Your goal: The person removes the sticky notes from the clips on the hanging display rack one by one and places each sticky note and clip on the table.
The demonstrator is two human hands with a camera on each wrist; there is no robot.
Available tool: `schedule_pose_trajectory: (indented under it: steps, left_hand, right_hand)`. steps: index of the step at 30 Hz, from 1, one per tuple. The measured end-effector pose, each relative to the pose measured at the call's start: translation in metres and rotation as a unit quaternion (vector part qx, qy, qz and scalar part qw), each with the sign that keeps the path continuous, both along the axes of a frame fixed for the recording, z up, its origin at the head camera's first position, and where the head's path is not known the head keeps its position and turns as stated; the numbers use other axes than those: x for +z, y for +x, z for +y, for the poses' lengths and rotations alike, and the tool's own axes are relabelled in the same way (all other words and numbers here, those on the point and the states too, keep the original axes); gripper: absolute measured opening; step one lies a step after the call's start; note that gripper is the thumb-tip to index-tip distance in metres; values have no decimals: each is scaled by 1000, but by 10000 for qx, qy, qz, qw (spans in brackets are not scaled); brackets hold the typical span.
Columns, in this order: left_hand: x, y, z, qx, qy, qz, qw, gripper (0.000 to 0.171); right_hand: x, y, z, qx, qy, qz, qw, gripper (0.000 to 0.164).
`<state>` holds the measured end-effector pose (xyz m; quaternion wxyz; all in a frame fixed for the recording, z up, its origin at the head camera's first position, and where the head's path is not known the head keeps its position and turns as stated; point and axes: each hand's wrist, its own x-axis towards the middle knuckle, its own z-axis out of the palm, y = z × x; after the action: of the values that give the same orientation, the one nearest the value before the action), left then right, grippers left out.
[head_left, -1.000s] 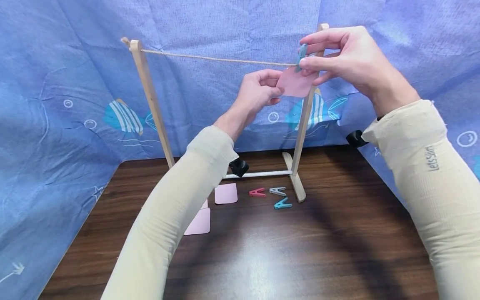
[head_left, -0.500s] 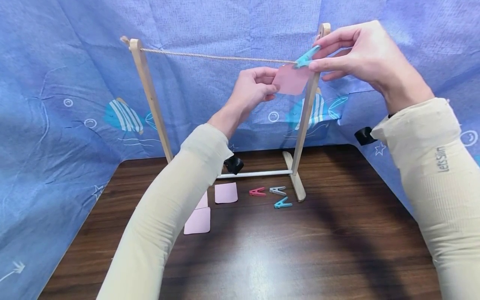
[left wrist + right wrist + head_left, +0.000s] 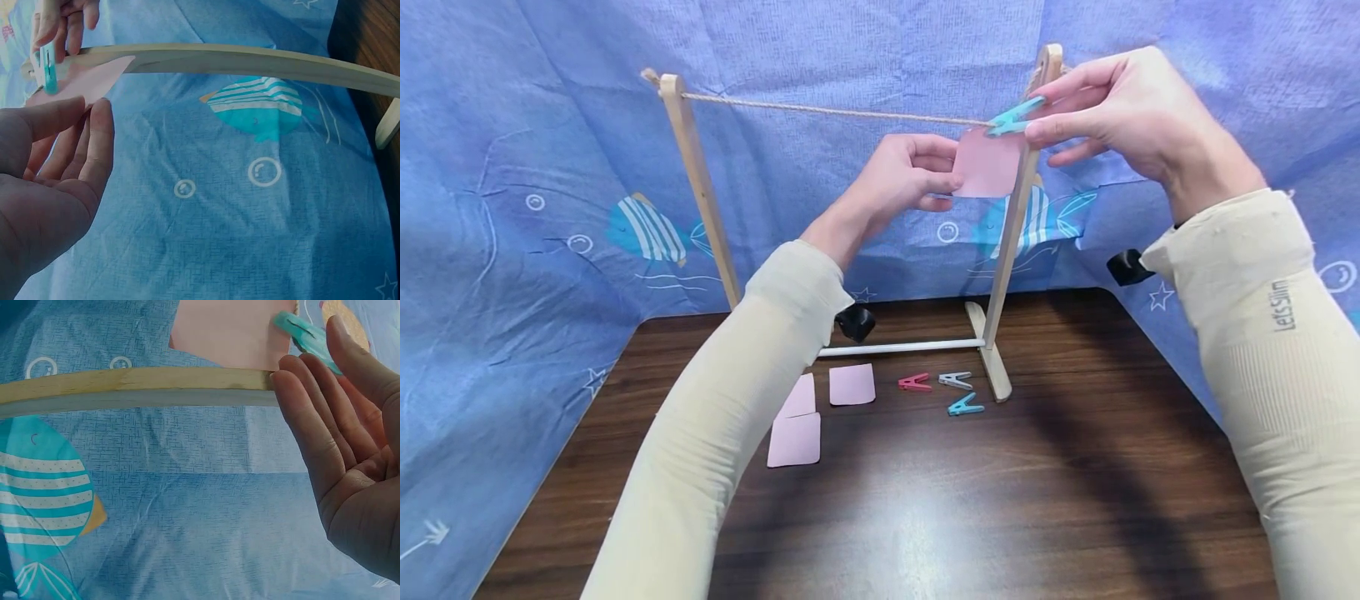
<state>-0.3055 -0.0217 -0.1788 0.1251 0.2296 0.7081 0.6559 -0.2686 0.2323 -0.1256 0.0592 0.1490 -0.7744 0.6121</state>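
My left hand pinches the lower left edge of a square pink paper between thumb and fingers. The paper hangs at the right end of a twine line. A teal clothespin sits at its top edge, on the twine. The clothespin's handle ends are between the thumb and fingers of my right hand, near the right wooden post. In the left wrist view the clothespin stands over the paper. The right wrist view shows the clothespin slightly blurred.
On the dark wooden table lie several pink papers, partly behind my left sleeve. A red clothespin, a grey clothespin and another teal clothespin lie by the rack's right foot. A blue cloth hangs behind.
My right hand has shifted right, and the clothespin has turned from nearly upright to slanting along the twine. The paper has straightened from its tilt. My left hand still holds it.
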Motion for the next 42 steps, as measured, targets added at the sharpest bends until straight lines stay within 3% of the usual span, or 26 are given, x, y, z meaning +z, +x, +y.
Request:
schedule_pose_trajectory:
  steps: [12,18,28,42]
  left_hand:
    - [3,-1,0,-4,-127,-70,9999,35]
    - [3,0,0,62,-167,-78,9998,35]
    - [4,1,-2,69,-192,-24,9998,35]
    - [6,2,-5,21,-200,46,9998,33]
  right_hand:
    - [-7,-5,4,259,-889,12,9957,31]
    - [-10,-6,3,325,-1048,148,9938,28]
    - [-12,-7,1,277,-1311,136,9909,25]
    - [-21,-8,2,10,-1714,-55,9852,35]
